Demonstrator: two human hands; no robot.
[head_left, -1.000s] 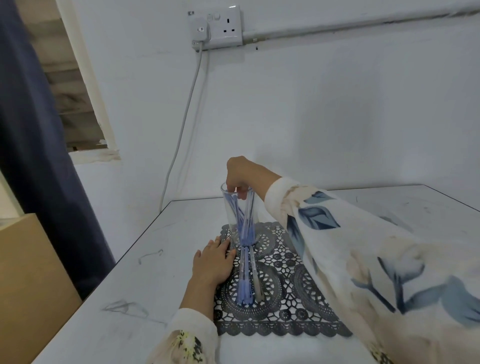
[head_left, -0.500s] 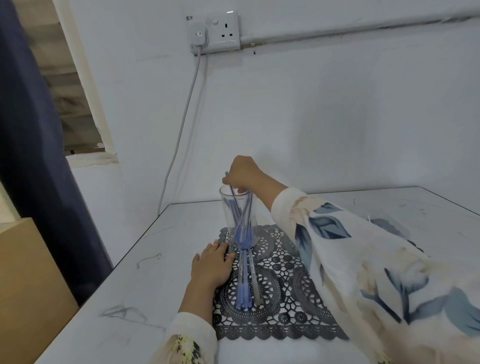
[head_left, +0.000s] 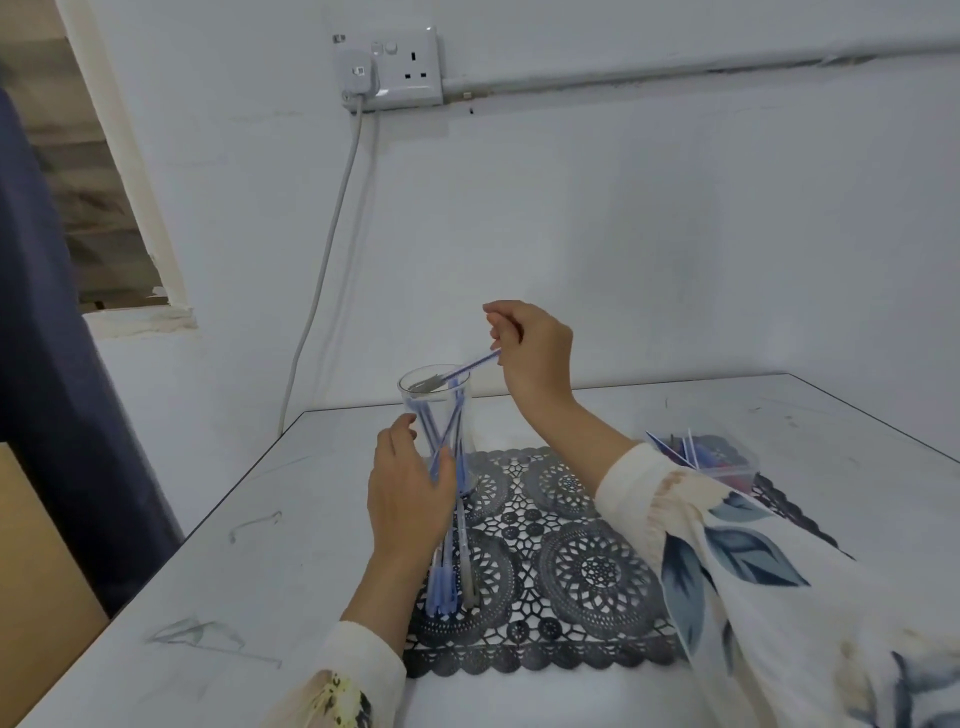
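Left hand (head_left: 410, 499) wraps round the lower part of the clear glass (head_left: 422, 387), which stands upright at the back-left of the grey lace mat (head_left: 597, 571) on the table (head_left: 249, 571), with crossed pens (head_left: 423, 423) inside. Right hand (head_left: 535, 353) pinches one blue pen (head_left: 467, 366) by its end, tilted, far end just inside the rim. Loose pens (head_left: 447, 592) lie flat by the left wrist.
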